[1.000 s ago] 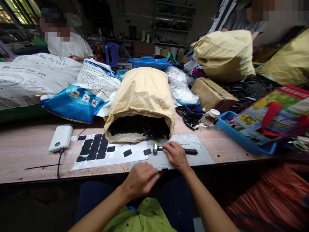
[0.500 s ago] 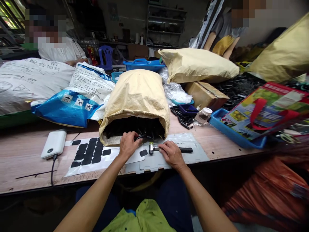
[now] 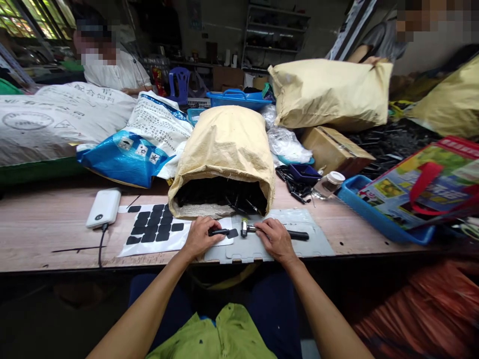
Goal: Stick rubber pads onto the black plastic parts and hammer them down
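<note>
My left hand (image 3: 200,237) is closed on a short black rod-shaped part (image 3: 220,232), held level just above the white sheet (image 3: 183,242) with black rounded-square patches. With bent fingers, my right hand (image 3: 277,240) grips the metal shaft of a small hammer (image 3: 299,235). The hammer lies sideways on a grey board (image 3: 316,242), its head pointing left, toward the black part. Directly behind my hands, a tan woven sack (image 3: 228,139) lies with its mouth facing me. Black rod-like pieces (image 3: 243,197) show in its dark inside.
A white power bank (image 3: 104,208) with a cable lies left. To the right are a clear jar (image 3: 329,183), a purple tray (image 3: 305,173), a carton (image 3: 337,149) and a blue basin (image 3: 385,219). A person grips another tan sack (image 3: 329,92) behind; another person sits back left.
My left hand has come out from the sack's mouth toward me, bringing a black rod-shaped part. My right hand stays on the hammer. Behind, the other tan sack's right end has been lifted.
</note>
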`<act>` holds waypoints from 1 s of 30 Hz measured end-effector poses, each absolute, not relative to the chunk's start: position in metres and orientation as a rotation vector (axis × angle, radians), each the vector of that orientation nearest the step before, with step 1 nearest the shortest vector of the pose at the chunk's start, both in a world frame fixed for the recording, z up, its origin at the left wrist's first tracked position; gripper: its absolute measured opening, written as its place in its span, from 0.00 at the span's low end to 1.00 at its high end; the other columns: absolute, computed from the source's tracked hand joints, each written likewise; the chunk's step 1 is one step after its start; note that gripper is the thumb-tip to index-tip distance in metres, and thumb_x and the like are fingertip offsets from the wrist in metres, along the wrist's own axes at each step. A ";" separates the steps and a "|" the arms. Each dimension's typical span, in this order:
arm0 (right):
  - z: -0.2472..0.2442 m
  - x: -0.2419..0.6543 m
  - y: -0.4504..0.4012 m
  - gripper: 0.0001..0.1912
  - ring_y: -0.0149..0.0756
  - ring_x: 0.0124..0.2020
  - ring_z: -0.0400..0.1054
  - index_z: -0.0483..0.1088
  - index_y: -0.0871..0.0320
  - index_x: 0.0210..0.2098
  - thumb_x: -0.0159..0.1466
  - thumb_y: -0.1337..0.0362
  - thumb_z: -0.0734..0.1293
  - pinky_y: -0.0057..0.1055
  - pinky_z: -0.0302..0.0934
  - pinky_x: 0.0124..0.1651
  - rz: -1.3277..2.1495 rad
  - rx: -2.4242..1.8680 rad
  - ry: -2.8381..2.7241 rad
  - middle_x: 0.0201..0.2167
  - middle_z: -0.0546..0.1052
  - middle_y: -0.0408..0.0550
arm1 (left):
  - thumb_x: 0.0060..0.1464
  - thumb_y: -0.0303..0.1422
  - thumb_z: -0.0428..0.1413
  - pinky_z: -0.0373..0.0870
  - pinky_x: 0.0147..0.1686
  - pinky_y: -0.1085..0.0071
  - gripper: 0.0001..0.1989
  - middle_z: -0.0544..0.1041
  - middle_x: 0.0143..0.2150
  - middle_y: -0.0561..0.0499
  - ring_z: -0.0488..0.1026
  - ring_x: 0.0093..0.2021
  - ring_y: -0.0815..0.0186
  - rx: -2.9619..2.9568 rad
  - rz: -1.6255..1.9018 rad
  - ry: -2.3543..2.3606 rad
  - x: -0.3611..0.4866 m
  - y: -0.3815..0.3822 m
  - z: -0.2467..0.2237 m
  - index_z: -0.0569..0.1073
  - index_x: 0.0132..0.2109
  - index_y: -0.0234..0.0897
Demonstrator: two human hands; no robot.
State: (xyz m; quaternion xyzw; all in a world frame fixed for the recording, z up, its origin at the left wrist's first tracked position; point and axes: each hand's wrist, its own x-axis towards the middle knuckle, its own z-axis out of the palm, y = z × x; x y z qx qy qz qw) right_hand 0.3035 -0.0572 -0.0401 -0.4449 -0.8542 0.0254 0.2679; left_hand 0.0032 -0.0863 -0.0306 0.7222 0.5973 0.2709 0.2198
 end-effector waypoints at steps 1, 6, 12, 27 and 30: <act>-0.039 0.304 -0.057 0.11 0.40 0.41 0.66 0.76 0.53 0.49 0.71 0.62 0.64 0.37 0.61 0.46 0.069 -1.197 -2.307 0.38 0.74 0.48 | 0.52 0.38 0.66 0.59 0.48 0.61 0.09 0.79 0.40 0.52 0.69 0.46 0.56 1.998 0.750 1.650 0.003 -0.086 -0.031 0.79 0.40 0.43; -0.027 0.291 -0.062 0.12 0.40 0.42 0.68 0.75 0.53 0.49 0.72 0.62 0.62 0.37 0.63 0.46 0.146 -1.186 -2.238 0.38 0.75 0.48 | 0.49 0.36 0.68 0.59 0.48 0.62 0.10 0.79 0.40 0.53 0.69 0.47 0.56 1.959 0.745 1.648 0.001 -0.087 -0.030 0.80 0.40 0.44; 0.006 0.246 -0.082 0.15 0.37 0.45 0.71 0.73 0.51 0.55 0.73 0.62 0.60 0.32 0.66 0.49 0.348 -1.162 -2.106 0.43 0.77 0.47 | 0.47 0.35 0.70 0.60 0.48 0.62 0.10 0.80 0.39 0.53 0.69 0.46 0.57 1.909 0.767 1.651 0.002 -0.086 -0.030 0.81 0.39 0.45; 0.000 0.220 -0.094 0.18 0.36 0.38 0.70 0.75 0.45 0.56 0.71 0.66 0.61 0.29 0.65 0.40 0.215 -1.211 -2.175 0.35 0.75 0.47 | 0.47 0.34 0.69 0.61 0.47 0.61 0.09 0.79 0.39 0.53 0.70 0.46 0.57 1.881 0.770 1.671 0.005 -0.087 -0.025 0.80 0.37 0.44; 0.003 0.225 -0.095 0.18 0.37 0.39 0.71 0.75 0.46 0.56 0.72 0.65 0.60 0.30 0.65 0.42 0.221 -1.217 -2.141 0.36 0.75 0.48 | 0.47 0.34 0.69 0.61 0.49 0.61 0.09 0.80 0.40 0.54 0.70 0.47 0.57 1.864 0.795 1.669 0.005 -0.087 -0.027 0.81 0.38 0.45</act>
